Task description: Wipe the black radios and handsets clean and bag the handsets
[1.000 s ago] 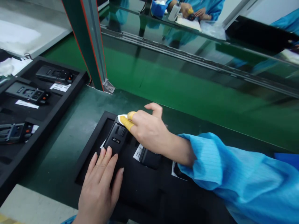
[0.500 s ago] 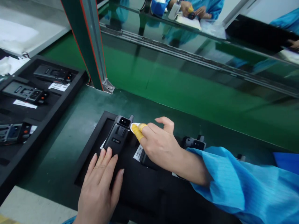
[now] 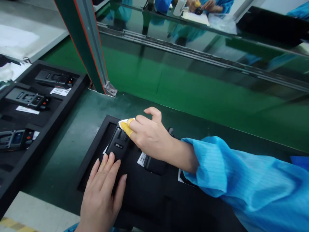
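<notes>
A black handheld radio (image 3: 117, 145) marked "Riton" lies back up in a black foam tray (image 3: 145, 199). My left hand (image 3: 102, 190) rests over its lower end, fingers stretched out and fingertips touching it. With yellow finger cots on, my right hand (image 3: 149, 137) pinches a white wiping cloth (image 3: 122, 122) against the radio's top end, covering the camera area. Beneath the right hand, a second radio (image 3: 155, 165) sits partly hidden in the same tray, a white barcode label (image 3: 141, 159) beside it.
At the left, another black foam tray (image 3: 72, 100) holds several radios with labels. A metal post (image 3: 90, 48) rises from the green bench (image 3: 58, 145). Behind a green ledge, a co-worker's hands (image 3: 205, 5) handle a small dark item. Something blue (image 3: 299, 160) lies at the right edge.
My right hand has moved left with the cloth, from the radio's top right corner onto its camera area. My left hand has stayed on the radio. The view has shifted slightly.
</notes>
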Tool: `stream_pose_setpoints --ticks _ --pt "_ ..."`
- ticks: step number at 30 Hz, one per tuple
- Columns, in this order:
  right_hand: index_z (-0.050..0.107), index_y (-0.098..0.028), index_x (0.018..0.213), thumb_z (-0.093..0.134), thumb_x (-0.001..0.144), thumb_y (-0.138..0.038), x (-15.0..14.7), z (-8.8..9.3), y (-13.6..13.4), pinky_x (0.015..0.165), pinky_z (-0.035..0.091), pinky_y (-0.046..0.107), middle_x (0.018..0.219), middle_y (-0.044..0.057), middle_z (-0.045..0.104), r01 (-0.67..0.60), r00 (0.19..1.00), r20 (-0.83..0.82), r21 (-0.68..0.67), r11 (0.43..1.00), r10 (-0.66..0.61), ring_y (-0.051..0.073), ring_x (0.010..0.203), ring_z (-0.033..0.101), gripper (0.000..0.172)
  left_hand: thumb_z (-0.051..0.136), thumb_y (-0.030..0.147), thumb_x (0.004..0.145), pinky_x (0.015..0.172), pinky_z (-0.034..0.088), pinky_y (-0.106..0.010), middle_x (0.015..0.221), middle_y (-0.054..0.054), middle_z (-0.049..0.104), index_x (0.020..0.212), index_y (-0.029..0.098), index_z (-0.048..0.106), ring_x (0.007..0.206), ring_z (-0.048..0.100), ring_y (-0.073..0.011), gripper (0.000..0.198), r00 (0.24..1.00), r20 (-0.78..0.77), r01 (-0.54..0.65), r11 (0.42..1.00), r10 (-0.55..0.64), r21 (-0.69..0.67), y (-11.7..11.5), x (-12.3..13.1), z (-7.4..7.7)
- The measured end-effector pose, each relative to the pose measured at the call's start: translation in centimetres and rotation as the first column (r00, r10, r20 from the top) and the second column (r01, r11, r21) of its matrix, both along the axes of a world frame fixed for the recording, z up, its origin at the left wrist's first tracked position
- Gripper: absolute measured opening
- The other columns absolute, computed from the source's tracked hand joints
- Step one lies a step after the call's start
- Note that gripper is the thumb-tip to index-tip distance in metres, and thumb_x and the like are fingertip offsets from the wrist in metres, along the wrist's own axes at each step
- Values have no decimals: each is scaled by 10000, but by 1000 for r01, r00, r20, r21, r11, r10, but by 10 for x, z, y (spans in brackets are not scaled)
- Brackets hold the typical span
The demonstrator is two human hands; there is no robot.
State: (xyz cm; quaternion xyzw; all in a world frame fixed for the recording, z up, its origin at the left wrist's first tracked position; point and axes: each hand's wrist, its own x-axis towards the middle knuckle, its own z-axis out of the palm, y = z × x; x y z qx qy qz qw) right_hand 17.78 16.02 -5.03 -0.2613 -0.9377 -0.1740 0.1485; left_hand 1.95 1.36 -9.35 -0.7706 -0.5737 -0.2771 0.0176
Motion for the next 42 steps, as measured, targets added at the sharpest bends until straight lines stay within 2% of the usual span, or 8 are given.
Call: stream_pose_setpoints --ticks 6,12,19,21,25,32,38,42 --pt "668 -205 780 453 868 -57 19 1 -7 912 172 416 714 -34 539 -42 999 -2 8 999 42 120 709 391 275 593 166 838 1068 388 -411 1218 -166 634 1189 98 557 1154 590 -251 359 1000 1 -2 1000 2 -16 0 0 0" --pt "668 -218 782 421 872 -57 29 -1 -10 921 165 403 652 -47 512 -9 1000 1 74 997 9 111 690 381 309 593 175 843 1066 385 -392 1186 -168 650 1154 81 577 1134 602 -248 326 1000 -4 0 1000 0 12 2 1 1" --pt "646 -182 650 447 860 -56 36 3 -2 888 151 395 708 -24 571 165 986 -3 66 984 -165 100 682 403 315 592 170 844 1067 379 -383 1181 -177 648 1133 68 584 1130 603 -247 307 1000 5 -3 1000 3 26 3 2 2" --pt "658 -183 679 453 859 -59 33 3 -3 890 150 394 721 -23 579 134 991 -25 46 990 -133 98 683 406 299 591 172 844 1063 382 -387 1181 -180 648 1132 64 586 1129 603 -249 307 1000 6 0 1000 0 26 3 2 2" --pt "678 -202 763 433 875 -69 25 1 -8 898 168 388 701 -36 571 -19 999 -46 44 999 21 101 679 401 300 587 163 846 1063 378 -383 1167 -184 652 1130 51 591 1125 603 -247 305 1000 8 7 1000 -7 22 3 2 2" --pt "635 -188 664 416 898 -72 26 5 9 886 151 396 686 -30 552 126 992 5 126 984 -128 101 664 382 340 594 157 842 1072 365 -377 1169 -186 651 1115 46 599 1127 601 -241 295 1000 6 12 999 -12 34 4 3 2" --pt "652 -178 728 413 900 -85 3 3 5 893 165 395 680 -18 534 8 997 -73 66 998 -3 120 674 385 309 587 165 847 1063 375 -372 1156 -188 657 1106 43 600 1116 609 -243 287 1000 -4 8 999 -8 41 4 2 2" --pt "638 -177 674 400 885 -74 0 0 1 904 167 407 656 -12 505 22 998 -59 38 999 -20 130 671 380 334 583 175 851 1063 377 -376 1167 -182 654 1117 57 596 1123 606 -242 291 1000 -7 9 1000 -9 26 4 1 2"
